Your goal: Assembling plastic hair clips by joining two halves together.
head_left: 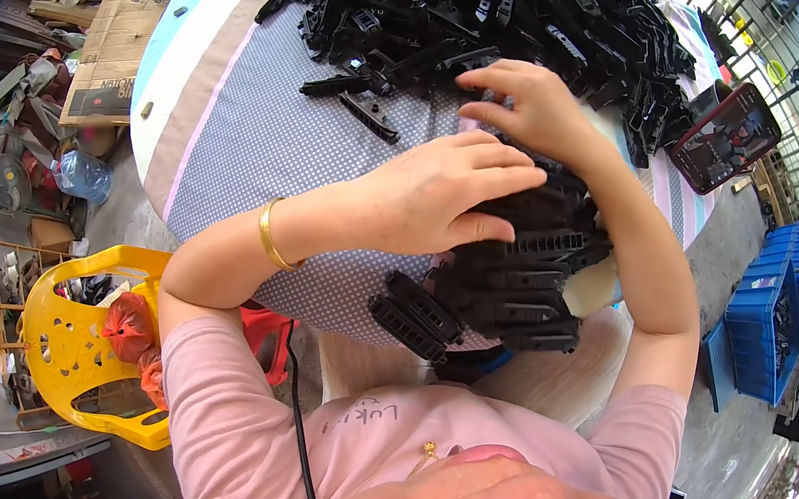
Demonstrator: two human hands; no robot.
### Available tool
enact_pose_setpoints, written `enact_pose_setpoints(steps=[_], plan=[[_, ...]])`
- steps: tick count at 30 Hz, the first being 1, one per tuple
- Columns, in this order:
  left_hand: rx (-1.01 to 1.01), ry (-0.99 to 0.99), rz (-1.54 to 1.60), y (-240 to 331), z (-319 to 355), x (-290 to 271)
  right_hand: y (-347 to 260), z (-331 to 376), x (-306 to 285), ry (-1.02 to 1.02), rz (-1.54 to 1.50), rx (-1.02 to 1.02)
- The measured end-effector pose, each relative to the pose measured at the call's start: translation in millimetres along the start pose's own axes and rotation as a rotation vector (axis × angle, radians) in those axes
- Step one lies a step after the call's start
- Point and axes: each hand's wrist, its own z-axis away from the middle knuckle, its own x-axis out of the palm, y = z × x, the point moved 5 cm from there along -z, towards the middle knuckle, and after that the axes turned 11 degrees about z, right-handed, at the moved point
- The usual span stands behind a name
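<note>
The left hand (pixel 436 199), fingers flat and together, pressed on the stacked black plastic parts (pixel 516 285) at lower centre; the right hand (pixel 529 105) hovered half-curled (holding nothing visible). The stack, overhanging the table (pixel 224 125) edge, might have toppled.

Left side of the table (pixel 225 116) is wide open, just bare dotted cloth with a couple stray black clips (pixel 369 112). Far edge is totally blocked by the big pile of black plastic parts (pixel 472 7). On the right a phone (pixel 727 136) sits at the rim, and the stacked parts (pixel 516 285) crowd the near edge.
</note>
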Motion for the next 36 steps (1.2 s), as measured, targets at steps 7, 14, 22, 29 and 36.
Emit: enact_pose_setpoints(steps=[7, 14, 22, 29, 36], plan=[[-0.215, 0.356, -0.377, -61, -3, -47, -10, -1, 1, 0.0, 0.178, -0.063], [-0.363, 0.217, -0.524, -91, 9, -50, 7, -1, -25, 0.332, 0.254, 0.098], [-0.603, 0.531, 0.574, -99, 8, -54, 39, -1, -27, 0.277, 0.603, 0.117], [-0.724, 0.488, 0.944, -99, 12, -47, 25, -1, -28, 0.183, 0.516, 0.256], [-0.763, 0.565, 0.972, -101, 16, -47, 13, 9, -45, 0.425, -0.129, 0.354]])
